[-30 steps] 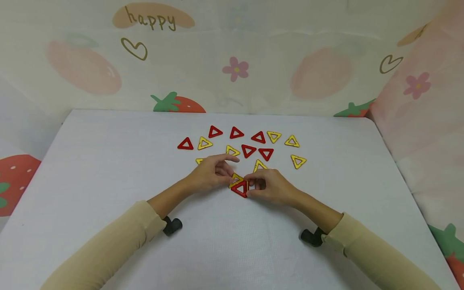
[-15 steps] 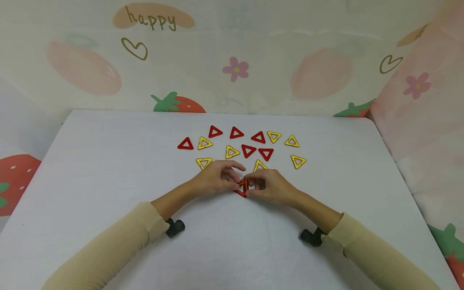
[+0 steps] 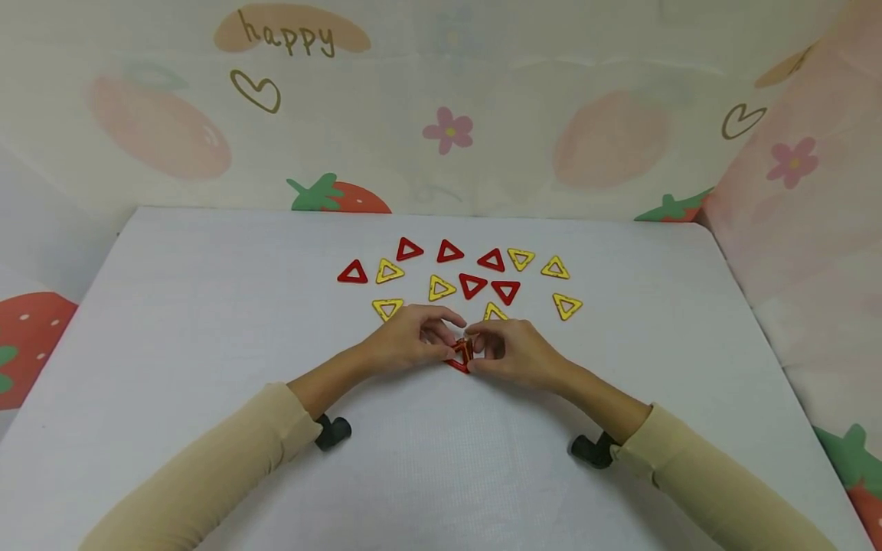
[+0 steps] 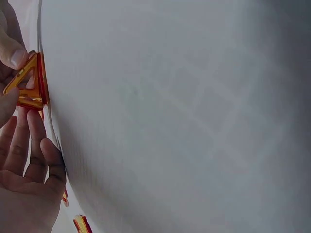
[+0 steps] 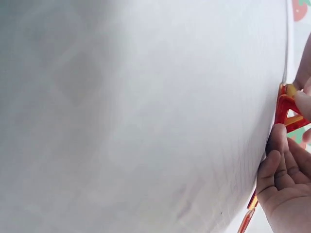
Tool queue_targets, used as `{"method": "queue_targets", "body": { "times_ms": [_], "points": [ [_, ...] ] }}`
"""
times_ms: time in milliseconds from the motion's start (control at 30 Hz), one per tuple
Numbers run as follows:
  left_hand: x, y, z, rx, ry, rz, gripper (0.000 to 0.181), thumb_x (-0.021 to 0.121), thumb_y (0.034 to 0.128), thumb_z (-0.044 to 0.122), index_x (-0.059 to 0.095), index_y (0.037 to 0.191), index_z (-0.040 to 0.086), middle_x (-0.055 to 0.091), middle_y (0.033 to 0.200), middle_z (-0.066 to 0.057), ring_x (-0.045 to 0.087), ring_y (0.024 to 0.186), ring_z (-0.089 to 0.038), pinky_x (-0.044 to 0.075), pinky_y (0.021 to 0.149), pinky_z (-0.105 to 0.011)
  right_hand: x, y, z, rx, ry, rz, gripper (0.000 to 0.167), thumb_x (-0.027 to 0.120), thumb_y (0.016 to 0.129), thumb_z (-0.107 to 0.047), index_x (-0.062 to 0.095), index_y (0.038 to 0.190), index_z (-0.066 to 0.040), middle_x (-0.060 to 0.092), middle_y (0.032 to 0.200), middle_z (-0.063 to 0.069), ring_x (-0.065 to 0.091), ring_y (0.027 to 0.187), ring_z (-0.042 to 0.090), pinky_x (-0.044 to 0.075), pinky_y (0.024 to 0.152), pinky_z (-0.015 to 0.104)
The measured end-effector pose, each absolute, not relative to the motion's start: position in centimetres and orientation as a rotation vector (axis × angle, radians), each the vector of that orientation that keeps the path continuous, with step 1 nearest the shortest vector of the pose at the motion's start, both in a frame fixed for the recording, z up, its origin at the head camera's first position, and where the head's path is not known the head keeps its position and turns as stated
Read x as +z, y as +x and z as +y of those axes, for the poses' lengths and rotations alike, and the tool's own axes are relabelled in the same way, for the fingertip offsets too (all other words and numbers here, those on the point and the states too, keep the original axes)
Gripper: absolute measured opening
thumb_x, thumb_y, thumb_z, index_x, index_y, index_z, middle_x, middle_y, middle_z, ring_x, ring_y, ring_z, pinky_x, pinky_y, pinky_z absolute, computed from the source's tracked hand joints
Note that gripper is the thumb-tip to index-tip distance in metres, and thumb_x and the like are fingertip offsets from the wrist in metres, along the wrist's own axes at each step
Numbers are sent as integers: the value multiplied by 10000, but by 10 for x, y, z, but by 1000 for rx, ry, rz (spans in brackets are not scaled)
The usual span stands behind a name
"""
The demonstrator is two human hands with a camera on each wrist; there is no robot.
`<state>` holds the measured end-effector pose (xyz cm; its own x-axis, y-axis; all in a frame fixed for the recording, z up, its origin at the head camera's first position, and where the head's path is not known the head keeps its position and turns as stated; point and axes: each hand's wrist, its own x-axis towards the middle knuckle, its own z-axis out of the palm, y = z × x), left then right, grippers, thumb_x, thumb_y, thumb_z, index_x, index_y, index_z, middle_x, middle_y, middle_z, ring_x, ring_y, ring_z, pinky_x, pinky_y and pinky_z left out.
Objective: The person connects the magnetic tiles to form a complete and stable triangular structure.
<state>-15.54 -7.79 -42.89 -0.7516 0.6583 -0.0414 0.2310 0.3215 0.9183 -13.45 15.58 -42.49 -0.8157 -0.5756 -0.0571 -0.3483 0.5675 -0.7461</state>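
Note:
Between the two hands, a small shape of red and yellow triangular frames (image 3: 460, 357) stands on the white table, its pieces tilted up against each other. The left hand (image 3: 416, 337) pinches its left side, thumb low and index finger reaching over. From the right, the right hand (image 3: 506, 350) pinches the other side. In the left wrist view the orange-looking triangles (image 4: 35, 87) stand between the fingertips of both hands. The right wrist view has a red triangle (image 5: 285, 109) upright at the fingertips. Fingers hide part of the shape.
Beyond the hands, several loose triangles lie flat, among them a red one (image 3: 353, 272), a yellow one (image 3: 567, 307) and a yellow one (image 3: 494, 312) near the right hand. A patterned cloth (image 3: 510, 92) hangs behind the table (image 3: 207, 306).
The left hand has moved right, closer to the right hand. The yellow triangle that leaned left over the red one has been raised. The right hand has hardly moved.

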Motion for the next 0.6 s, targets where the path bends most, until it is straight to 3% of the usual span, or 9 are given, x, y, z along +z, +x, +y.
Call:
{"method": "queue_targets", "body": {
  "times_ms": [400, 600],
  "points": [
    [-431, -155, -80, 1430, 795, 2160, 324, 690, 900, 7, 650, 1221, 21, 716, 925, -53, 668, 864, -158, 538, 823, -294, -422, -131, 153, -1076, -690, 2545, 283, 796, 840, -112, 694, 1092, -35, 631, 828, -23, 574, 730, 126, 499, 668, 254],
    [-431, -158, -81, 1380, 877, 2207, 259, 621, 930, -1, 694, 1172, 56, 704, 925, -16, 631, 869, -142, 518, 810, -281, -420, -131, 152, -1073, -712, 2537, 256, 765, 862, -77, 707, 1106, -28, 637, 838, -24, 574, 759, 133, 500, 688, 253]
  ]
}}
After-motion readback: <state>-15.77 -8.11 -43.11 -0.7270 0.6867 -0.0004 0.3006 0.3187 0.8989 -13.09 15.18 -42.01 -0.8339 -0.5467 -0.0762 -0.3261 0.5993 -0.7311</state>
